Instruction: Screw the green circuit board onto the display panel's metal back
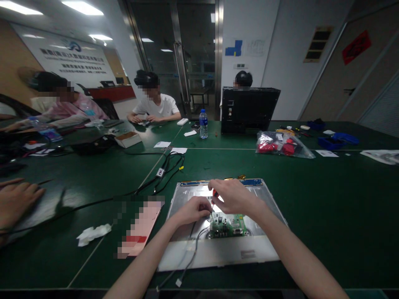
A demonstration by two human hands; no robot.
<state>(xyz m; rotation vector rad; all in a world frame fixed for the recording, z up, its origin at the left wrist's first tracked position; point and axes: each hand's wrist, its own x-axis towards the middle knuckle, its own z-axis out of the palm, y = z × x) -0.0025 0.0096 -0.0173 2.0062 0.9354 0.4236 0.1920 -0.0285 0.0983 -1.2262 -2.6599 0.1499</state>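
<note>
A flat silver panel point(218, 253) lies on the green table, with a green circuit board point(227, 225) on its middle. My right hand point(230, 196) is closed around the red handle of a screwdriver point(215, 193), whose thin shaft points down at the board's upper left corner. Close to that tip, my left hand point(195, 209) has its fingers pinched together at the board's edge; whatever they hold is too small to make out. Grey cables with a white connector point(178, 282) run from the board's left side over the panel's front edge.
Left of the panel are a pink sheet point(145, 228), a crumpled tissue point(93, 234) and black cables point(156, 176). Another person's hand point(21, 203) rests at far left. Beyond stand a water bottle point(203, 124), a black monitor point(249, 110) and a plastic bag point(283, 144). Several people sit around.
</note>
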